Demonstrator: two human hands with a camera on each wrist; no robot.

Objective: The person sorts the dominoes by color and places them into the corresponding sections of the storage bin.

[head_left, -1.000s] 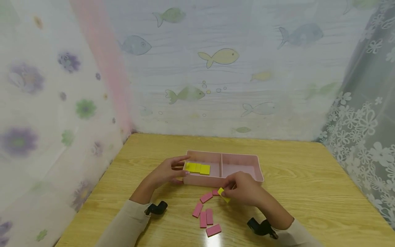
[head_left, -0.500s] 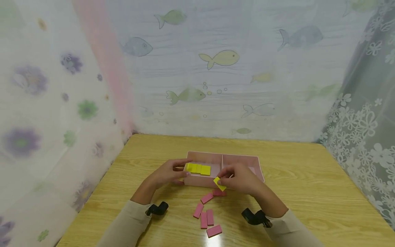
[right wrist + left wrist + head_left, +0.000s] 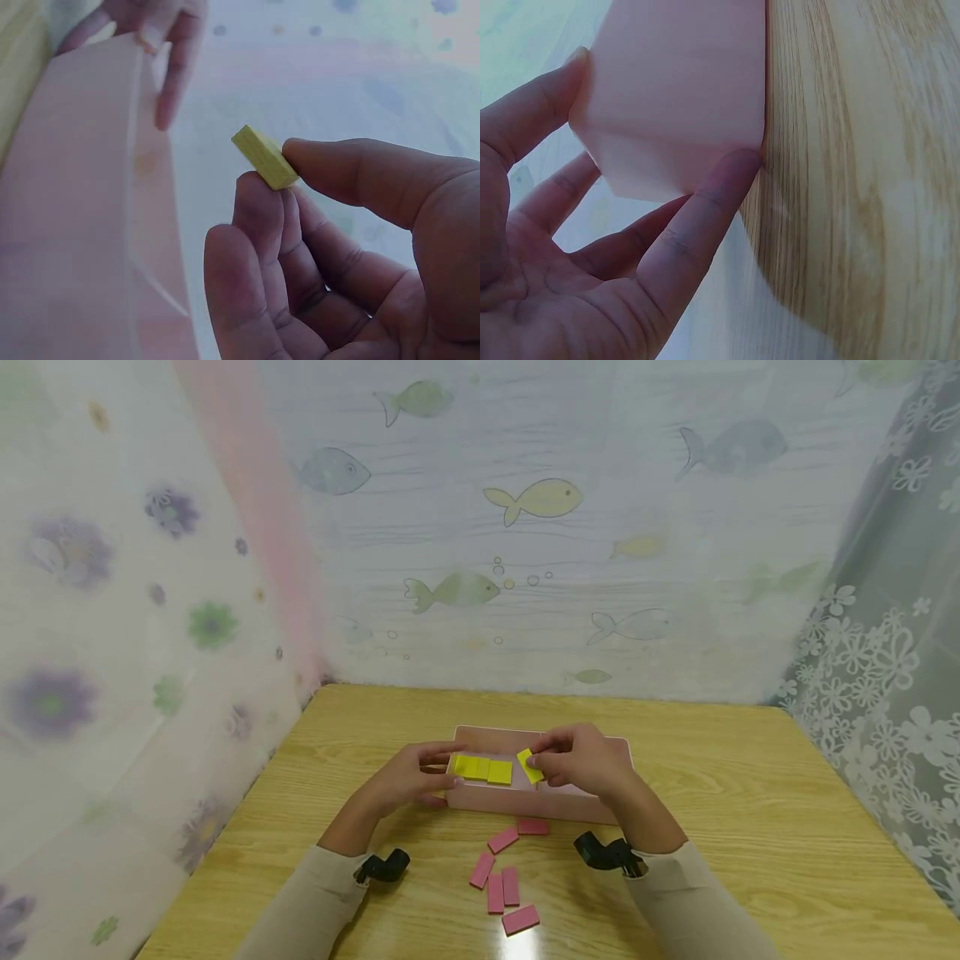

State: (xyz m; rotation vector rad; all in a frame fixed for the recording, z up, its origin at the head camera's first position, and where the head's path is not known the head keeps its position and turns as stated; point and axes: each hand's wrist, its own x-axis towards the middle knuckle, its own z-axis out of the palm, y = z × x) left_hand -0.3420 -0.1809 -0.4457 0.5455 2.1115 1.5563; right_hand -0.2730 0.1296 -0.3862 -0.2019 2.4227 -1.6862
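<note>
A pink two-compartment box (image 3: 495, 802) sits on the table. My left hand (image 3: 401, 783) grips its left end, with fingers and thumb spread around the corner walls in the left wrist view. Between thumb and fingertips, my right hand (image 3: 592, 764) pinches a yellow rectangular block (image 3: 266, 159), which is tilted. In the head view it is over the box, near the divider. Several yellow blocks (image 3: 483, 769) lie in a row in the left compartment, beside my left fingers. My right hand partly hides the right compartment.
Several pink blocks (image 3: 503, 840) lie scattered on the wooden table (image 3: 750, 810) in front of the box. A curtain with printed fish (image 3: 532, 499) hangs behind the table, and a flowered one (image 3: 210, 625) at the left.
My right hand has carried the yellow block up and away from above the pink blocks, over the box's front wall. The left hand stays on the box's left end.
</note>
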